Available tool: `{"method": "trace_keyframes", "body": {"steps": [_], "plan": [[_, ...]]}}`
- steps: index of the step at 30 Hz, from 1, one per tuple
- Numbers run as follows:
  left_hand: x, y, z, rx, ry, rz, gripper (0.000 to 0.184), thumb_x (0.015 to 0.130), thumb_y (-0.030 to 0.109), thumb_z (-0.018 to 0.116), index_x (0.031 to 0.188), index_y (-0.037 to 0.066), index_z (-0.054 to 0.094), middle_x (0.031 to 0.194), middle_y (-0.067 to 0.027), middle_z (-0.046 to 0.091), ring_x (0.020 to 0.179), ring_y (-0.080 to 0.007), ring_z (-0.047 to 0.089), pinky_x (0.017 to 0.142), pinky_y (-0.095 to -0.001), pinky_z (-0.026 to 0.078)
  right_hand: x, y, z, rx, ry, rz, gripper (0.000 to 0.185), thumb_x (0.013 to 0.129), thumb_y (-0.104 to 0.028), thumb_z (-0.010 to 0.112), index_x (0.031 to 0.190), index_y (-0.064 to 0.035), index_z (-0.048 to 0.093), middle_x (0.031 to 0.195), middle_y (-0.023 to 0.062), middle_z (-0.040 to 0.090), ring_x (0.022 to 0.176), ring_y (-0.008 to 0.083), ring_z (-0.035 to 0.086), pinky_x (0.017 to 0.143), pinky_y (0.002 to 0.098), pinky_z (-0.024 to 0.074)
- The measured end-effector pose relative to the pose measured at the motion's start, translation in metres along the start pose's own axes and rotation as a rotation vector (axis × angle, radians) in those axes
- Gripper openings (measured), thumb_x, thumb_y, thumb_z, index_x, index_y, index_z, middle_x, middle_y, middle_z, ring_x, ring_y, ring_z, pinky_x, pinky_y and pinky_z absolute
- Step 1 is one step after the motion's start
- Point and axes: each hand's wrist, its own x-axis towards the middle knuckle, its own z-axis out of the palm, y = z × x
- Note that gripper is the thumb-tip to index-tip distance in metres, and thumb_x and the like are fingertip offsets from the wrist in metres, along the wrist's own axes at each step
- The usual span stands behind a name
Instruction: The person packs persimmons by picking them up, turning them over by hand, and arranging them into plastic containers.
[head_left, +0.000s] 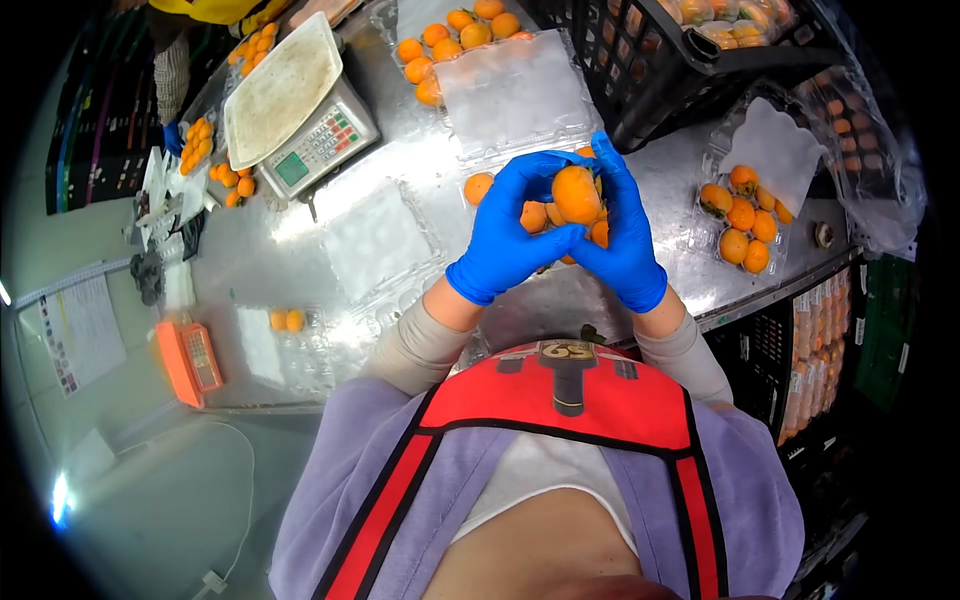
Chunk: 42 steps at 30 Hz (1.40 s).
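Between my two blue-gloved hands is an orange persimmon (577,195). My left hand (508,232) curls round its left side, and my right hand (626,240) cups its right side with fingers pointing up. My thumbs meet just below the fruit. Under and behind my hands are several more persimmons (534,217), partly hidden by the gloves. Just beyond lies an open clear plastic box (515,92) with a whitish sheet in it, and several persimmons fill its far part.
A scale (300,115) stands at the back left, a black crate (640,75) at the back right. Another open box (770,150) holds several persimmons on the right. An orange device (188,363) sits at the left edge. Another person's sleeve (172,80) shows far left.
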Motion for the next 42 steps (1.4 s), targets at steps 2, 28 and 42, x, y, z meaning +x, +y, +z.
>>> {"method": "trace_keyframes", "body": {"steps": [2, 28, 42], "plan": [[0.001, 0.002, -0.001, -0.003, 0.005, -0.006, 0.062, 0.071, 0.014, 0.079, 0.122, 0.003, 0.045, 0.125, -0.0127, 0.05, 0.114, -0.0223, 0.05, 0.099, -0.0365, 0.039, 0.0, -0.001, -0.001, 0.012, -0.009, 0.025, 0.085, 0.075, -0.015, 0.074, 0.143, -0.0032, 0.025, 0.136, 0.0121, 0.04, 0.123, 0.0208, 0.043, 0.101, 0.0338, 0.0375], [-0.006, -0.015, -0.007, -0.738, 0.116, -0.422, 0.055, 0.09, 0.029, 0.055, 0.136, 0.006, 0.037, 0.129, -0.0124, 0.047, 0.114, -0.0251, 0.051, 0.09, -0.0343, 0.049, -0.007, 0.016, -0.031, -0.097, 0.082, 0.29, 0.049, 0.085, -0.006, 0.058, 0.132, -0.0072, 0.045, 0.117, 0.0073, 0.057, 0.106, 0.0154, 0.054, 0.093, 0.029, 0.0413], [0.001, -0.011, -0.007, -1.174, 0.211, -0.64, 0.038, 0.093, 0.028, 0.047, 0.12, 0.0, 0.045, 0.114, -0.0193, 0.053, 0.106, -0.0282, 0.055, 0.081, -0.0316, 0.055, -0.008, 0.014, -0.025, -0.059, 0.044, 0.308, 0.048, 0.086, -0.007, 0.058, 0.132, -0.0069, 0.045, 0.125, 0.0082, 0.054, 0.109, 0.017, 0.055, 0.091, 0.0293, 0.043]]}}
